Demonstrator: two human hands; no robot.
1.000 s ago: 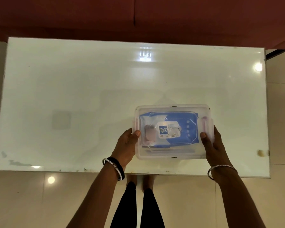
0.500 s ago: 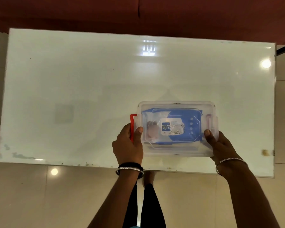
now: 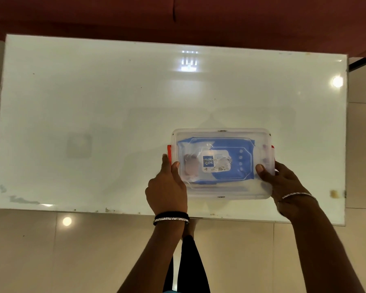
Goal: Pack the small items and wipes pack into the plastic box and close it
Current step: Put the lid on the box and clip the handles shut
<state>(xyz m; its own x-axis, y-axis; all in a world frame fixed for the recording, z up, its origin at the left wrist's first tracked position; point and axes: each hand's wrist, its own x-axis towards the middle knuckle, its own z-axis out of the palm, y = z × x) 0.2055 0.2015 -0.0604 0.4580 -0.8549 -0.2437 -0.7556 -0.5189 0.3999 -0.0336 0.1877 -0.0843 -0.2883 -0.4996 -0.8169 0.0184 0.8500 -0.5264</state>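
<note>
Head view: left hand (image 3: 167,187) and right hand (image 3: 283,180) grip the lidded plastic box (image 3: 221,132) at nine and three o'clock; press both red latches (image 3: 169,149) evenly until flush.

One plastic box (image 3: 221,192), one wipes pack (image 3: 230,144), two red latches (image 3: 169,149), two hands (image 3: 167,187), one table (image 3: 114,102).

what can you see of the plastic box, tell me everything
The plastic box is a clear, rounded rectangle lying flat near the white table's front edge, lid on. Red latches show at both short ends. A blue wipes pack shows through the lid. The left hand and right hand grip its ends, thumbs on the lid.
</note>
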